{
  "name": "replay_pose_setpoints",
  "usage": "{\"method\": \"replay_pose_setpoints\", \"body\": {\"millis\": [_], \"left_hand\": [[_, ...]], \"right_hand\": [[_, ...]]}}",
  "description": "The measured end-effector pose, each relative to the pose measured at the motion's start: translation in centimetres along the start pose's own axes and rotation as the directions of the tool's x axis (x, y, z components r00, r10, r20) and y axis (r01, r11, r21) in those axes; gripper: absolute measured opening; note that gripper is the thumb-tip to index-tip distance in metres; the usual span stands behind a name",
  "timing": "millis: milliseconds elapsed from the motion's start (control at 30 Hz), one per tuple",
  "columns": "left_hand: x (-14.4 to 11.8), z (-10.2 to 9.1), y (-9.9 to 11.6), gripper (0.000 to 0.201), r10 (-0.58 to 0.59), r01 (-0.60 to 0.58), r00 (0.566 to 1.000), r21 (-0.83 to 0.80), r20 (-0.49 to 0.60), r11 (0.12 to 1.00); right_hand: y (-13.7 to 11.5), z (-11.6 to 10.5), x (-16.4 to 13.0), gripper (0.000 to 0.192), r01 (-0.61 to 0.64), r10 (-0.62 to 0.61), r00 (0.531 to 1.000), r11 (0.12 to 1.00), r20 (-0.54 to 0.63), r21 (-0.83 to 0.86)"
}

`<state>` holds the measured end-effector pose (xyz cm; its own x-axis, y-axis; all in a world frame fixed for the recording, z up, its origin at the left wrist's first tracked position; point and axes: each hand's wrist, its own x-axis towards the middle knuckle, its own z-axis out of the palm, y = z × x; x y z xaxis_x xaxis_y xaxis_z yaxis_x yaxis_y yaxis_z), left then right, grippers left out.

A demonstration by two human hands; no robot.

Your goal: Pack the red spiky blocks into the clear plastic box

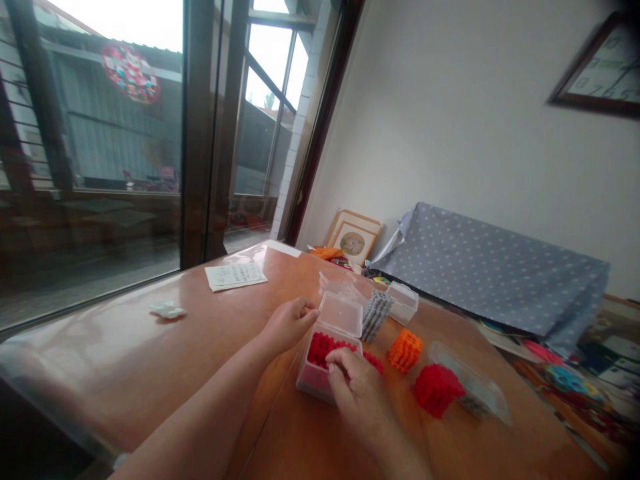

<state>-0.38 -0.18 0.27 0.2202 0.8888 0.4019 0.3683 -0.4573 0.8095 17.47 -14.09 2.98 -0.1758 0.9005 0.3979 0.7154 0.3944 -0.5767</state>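
Head view: the left hand (289, 325) rests with curled fingers against the side of the clear plastic box (320, 373), gripping nothing, while the right hand (356, 387) presses down, closed over the red block (324, 348) sitting half inside it. The box stands on the wooden table (200, 333) with its lid (342, 313) hinged open (near the orange block (405, 350)). Pushing too hard could tip or slide the box, since the left hand only steadies it

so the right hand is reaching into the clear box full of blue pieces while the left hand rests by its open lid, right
Not quite: the pieces in the clear box are red, not blue, as the head view shows. The rest stands: the right hand reaches into that box while the left hand rests by its open lid.
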Motion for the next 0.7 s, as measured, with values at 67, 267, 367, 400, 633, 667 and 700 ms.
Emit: {"method": "replay_pose_setpoints", "body": {"millis": [67, 267, 367, 400, 633, 667, 700], "left_hand": [[0.0, 0.0, 0.1, 0.030, -0.010, 0.010, 1.000, -0.014, -0.001, 1.000], [0.0, 0.0, 0.3, 0.031, -0.033, 0.031, 0.999, -0.054, -0.026, 0.998], [0.0, 0.0, 0.3, 0.031, -0.032, 0.030, 0.999, -0.044, -0.030, 0.999], [0.0, 0.0, 0.2, 0.031, -0.033, 0.032, 0.999, -0.041, -0.032, 0.999], [0.3, 0.1, -0.2, 0.034, -0.044, 0.042, 0.999, -0.060, -0.029, 0.997], [0.3, 0.2, -0.2, 0.034, -0.050, 0.048, 0.998, -0.069, -0.027, 0.996], [0.4, 0.2, -0.3, 0.034, -0.058, 0.056, 0.998, -0.077, -0.024, 0.995]], "right_hand": [[0.0, 0.0, -0.1, 0.018, -0.001, 0.001, 1.000, 1.000, 0.003, 0.012], [-0.1, -0.2, -0.3, 0.018, 0.000, 0.012, 0.995, 0.994, -0.099, 0.113], [1.0, -1.3, -0.3, 0.021, -0.069, 0.119, 0.966, 0.974, -0.229, 0.214], [1.8, -1.8, -0.3, 0.024, -0.106, 0.173, 0.946, 0.963, -0.273, 0.246], [9.6, -4.2, -1.1, 0.036, -0.377, 0.379, 0.846, 0.923, -0.375, 0.082], [10.5, -4.2, -1.2, 0.036, -0.396, 0.390, 0.843, 0.916, -0.370, 0.063], [11.3, -4.0, -1.4, 0.037, -0.415, 0.401, 0.841, 0.909, -0.363, 0.044]]}}
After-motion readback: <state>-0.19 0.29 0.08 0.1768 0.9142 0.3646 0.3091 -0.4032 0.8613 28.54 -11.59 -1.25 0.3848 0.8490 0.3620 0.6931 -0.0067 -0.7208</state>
